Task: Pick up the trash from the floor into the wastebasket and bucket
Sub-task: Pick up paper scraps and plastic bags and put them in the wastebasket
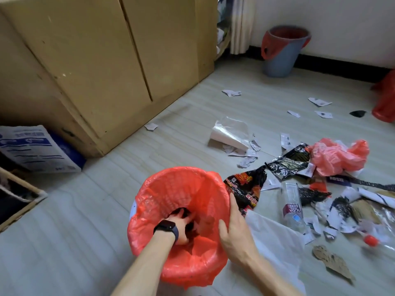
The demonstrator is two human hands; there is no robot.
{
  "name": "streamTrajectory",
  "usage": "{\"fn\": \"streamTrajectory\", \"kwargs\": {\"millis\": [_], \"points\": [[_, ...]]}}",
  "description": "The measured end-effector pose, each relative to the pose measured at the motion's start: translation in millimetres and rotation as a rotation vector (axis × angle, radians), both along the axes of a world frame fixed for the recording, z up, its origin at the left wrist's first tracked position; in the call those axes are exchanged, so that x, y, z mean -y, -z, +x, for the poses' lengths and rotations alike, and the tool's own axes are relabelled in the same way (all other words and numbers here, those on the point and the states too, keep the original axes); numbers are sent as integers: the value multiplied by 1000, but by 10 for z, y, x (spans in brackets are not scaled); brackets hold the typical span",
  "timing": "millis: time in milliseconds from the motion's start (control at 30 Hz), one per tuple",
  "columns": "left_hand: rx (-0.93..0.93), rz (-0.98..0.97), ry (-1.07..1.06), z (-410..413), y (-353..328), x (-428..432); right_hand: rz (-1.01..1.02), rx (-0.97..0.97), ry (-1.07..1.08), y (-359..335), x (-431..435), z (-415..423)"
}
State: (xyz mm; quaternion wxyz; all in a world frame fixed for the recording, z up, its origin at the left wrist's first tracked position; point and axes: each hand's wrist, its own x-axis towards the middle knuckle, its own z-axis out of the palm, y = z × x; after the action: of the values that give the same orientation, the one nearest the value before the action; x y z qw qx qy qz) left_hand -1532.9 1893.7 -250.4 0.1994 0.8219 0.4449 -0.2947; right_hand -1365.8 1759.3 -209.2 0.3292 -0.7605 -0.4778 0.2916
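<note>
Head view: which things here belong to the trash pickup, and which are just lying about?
Job: wastebasket, blue bucket, soda bottle, black snack wrapper, red plastic bag, paper scraps, left hand inside the wastebasket, right hand holding its rim.
Lying about: cardboard boxes, blue-and-white box, curtain.

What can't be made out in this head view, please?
Head view:
Left hand: fingers buried in dark trash inside the wastebasket, so its grip is hidden.
Bucket: contents hidden by its wall.
Red bag: cut off by the right edge.
Paper scraps: print too small.
</note>
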Motion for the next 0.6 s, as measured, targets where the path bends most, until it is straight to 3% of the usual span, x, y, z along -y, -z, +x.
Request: {"fn": "streamTrajectory", "kwargs": {"millis": [100, 367, 467, 600], "points": [[-110, -121, -48, 57, 261, -15, 11, -28, -7, 34, 4, 19], [222, 8, -131, 187, -490, -11, -159, 15, -137, -91, -90, 150], [329, 92, -95, 290, -1025, 107, -371, 184, -355, -441, -99, 419], [418, 169, 59, 622, -1713, 405, -588, 587, -582, -1233, 210, 923]]}}
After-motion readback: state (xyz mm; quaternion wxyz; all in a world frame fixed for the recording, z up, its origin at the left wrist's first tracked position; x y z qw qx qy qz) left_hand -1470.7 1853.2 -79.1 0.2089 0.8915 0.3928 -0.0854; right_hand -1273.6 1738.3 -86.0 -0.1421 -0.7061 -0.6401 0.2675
